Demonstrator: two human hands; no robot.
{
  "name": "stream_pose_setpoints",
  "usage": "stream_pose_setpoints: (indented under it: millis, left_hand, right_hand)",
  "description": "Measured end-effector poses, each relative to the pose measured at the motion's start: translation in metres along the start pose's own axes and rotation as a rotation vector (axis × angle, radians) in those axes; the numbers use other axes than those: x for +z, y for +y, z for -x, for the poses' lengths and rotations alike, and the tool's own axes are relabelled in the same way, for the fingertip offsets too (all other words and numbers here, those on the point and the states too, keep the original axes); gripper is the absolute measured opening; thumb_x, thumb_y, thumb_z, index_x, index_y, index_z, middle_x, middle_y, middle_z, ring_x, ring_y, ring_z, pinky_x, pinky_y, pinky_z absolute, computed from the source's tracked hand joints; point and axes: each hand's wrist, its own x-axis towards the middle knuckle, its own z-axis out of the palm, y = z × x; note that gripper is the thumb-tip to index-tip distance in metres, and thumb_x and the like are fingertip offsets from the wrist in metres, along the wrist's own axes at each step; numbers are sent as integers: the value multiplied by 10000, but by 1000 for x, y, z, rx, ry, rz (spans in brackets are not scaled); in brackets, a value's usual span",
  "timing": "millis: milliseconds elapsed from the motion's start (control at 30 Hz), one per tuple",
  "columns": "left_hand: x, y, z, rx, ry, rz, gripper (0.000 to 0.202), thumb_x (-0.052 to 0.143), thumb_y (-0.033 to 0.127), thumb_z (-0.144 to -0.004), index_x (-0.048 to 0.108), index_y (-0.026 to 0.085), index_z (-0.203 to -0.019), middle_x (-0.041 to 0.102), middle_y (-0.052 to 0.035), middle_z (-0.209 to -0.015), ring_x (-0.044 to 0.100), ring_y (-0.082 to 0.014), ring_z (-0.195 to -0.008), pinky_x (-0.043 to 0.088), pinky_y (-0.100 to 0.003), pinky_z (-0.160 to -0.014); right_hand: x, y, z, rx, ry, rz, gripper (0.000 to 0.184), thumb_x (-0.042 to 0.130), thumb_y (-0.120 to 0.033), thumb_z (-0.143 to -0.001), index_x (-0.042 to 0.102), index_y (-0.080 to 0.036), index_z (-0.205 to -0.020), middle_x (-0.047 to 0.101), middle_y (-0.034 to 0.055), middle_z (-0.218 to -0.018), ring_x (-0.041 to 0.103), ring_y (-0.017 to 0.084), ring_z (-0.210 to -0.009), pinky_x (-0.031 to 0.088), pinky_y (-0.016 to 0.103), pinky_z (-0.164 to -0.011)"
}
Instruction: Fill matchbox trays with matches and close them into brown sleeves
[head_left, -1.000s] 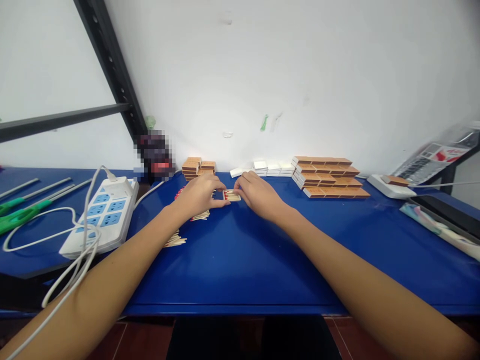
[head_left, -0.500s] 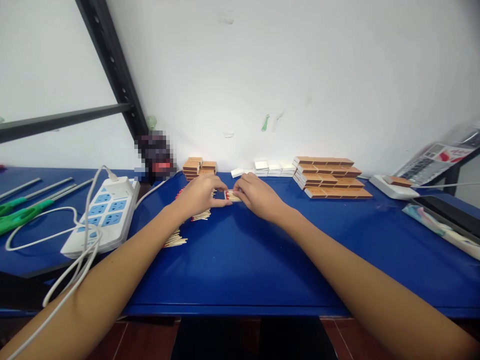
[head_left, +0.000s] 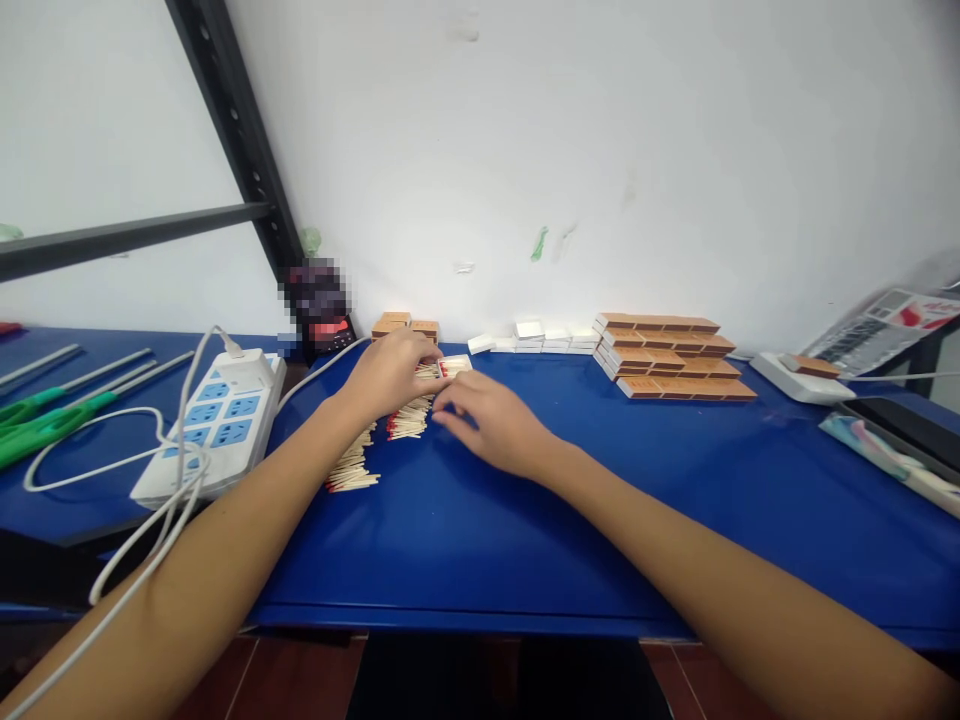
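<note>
My left hand (head_left: 394,372) is closed on one end of a white matchbox tray (head_left: 463,360). Red-headed matches lie inside that tray. My right hand (head_left: 487,415) is just below and to the right of it, thumb and fingers bent but apart, with nothing visible between them. Its fingertips are close to a pile of loose matches (head_left: 409,420) on the blue table. A second pile of matches (head_left: 352,470) lies nearer to me, partly behind my left forearm.
White trays (head_left: 556,340) line the wall. Brown matchboxes are stacked at right (head_left: 664,360) and behind my left hand (head_left: 391,322). A power strip (head_left: 225,420) with white cables and green-handled tools (head_left: 52,425) lie left. At right are an adapter (head_left: 799,378) and a black phone-like slab (head_left: 911,430).
My right hand has come off the tray and moved down and left toward the loose matches. The tray, still in my left hand, is tilted and slightly higher. The view has shifted a little.
</note>
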Motion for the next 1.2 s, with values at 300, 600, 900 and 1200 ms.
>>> stream_pose_setpoints:
  millis: [300, 600, 900, 1200]
  left_hand:
    - [-4, -1, -1, 13, 4, -26, 256, 800, 418, -916, 789, 183, -1017, 760, -81, -987, 653, -285, -1021, 500, -403, -909]
    - [-2, -2, -2, 25, -24, -30, 264, 795, 447, -917, 779, 194, -991, 761, -81, -979, 644, -279, -999, 495, -409, -927]
    - [-1, -2, -1, 23, -31, -33, 272, 799, 452, -915, 775, 192, -991, 755, -81, -989, 643, -277, -1006, 491, -396, -917]
    - [-4, -4, 0, -3, -83, -72, 215, 796, 376, -910, 791, 183, -1007, 774, -97, -1045, 667, -285, -1015, 494, -375, -844]
  right_hand:
    - [23, -21, -7, 5, -161, 2, 120, 654, -265, -1039, 687, -158, -1082, 664, 124, -1130, 609, 267, -1097, 528, 426, -977]
    - [28, -17, -8, 61, -146, -38, 92, 653, -206, -1034, 669, -174, -949, 646, 102, -1075, 605, 241, -1079, 523, 411, -985]
    - [30, -18, -8, 72, -186, 15, 115, 633, -248, -1057, 675, -170, -984, 659, 104, -1092, 609, 246, -1083, 532, 422, -981]
    - [3, 6, -3, 51, -104, 143, 172, 568, -297, -1091, 655, -177, -1004, 640, 111, -1059, 569, 257, -1042, 496, 406, -937]
